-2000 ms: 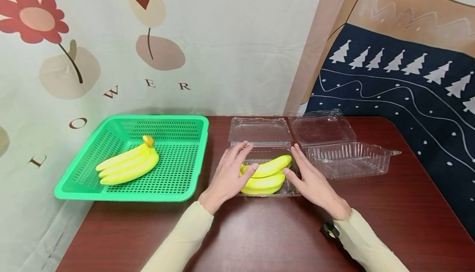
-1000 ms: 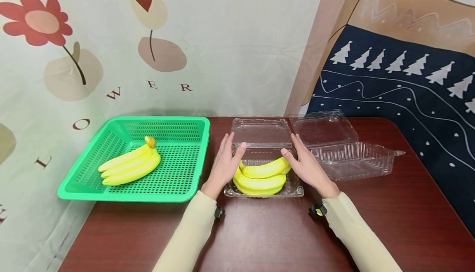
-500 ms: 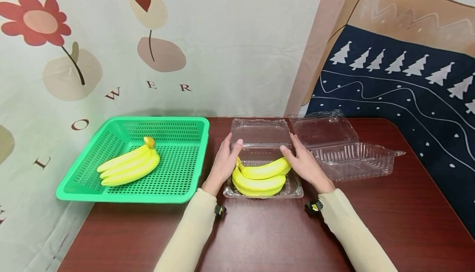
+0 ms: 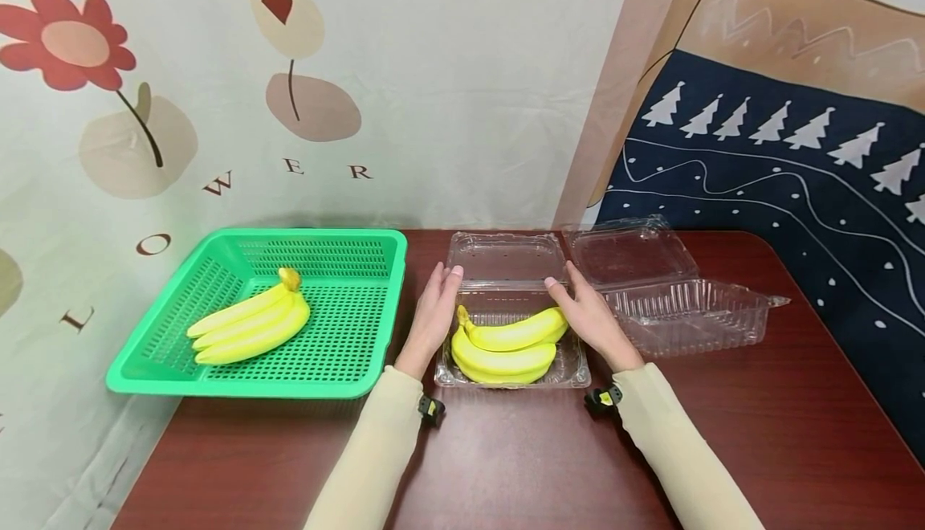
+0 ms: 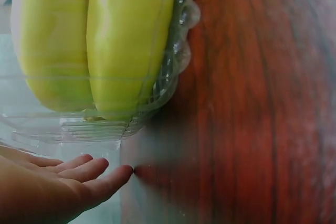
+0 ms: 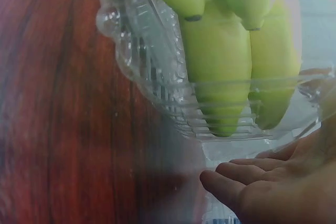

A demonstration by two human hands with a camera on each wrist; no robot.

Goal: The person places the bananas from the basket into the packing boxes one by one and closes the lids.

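A clear plastic clamshell box (image 4: 515, 386) lies on the table with its lid folded back, and a bunch of yellow bananas (image 4: 506, 357) sits inside it. My left hand (image 4: 431, 313) is at the box's left side, fingers straight and pointing away from me. Along the right side is my right hand (image 4: 594, 320), its fingers likewise extended and the thumb over the rim near the banana tips. In the left wrist view the fingers (image 5: 84, 174) lie beside the box's end wall. Whether either hand touches the plastic, I cannot tell.
On the left stands a green perforated basket (image 4: 253, 386) holding another bunch of bananas (image 4: 253, 325). A second clear clamshell box (image 4: 686, 317), lid raised, lies to the right, close to the first. A printed cloth (image 4: 462, 88) hangs behind the dark red table (image 4: 506, 466).
Both hands have drawn back from above the bananas to the box's sides. The bananas in the box now show more fully. The basket and second box stay in place.
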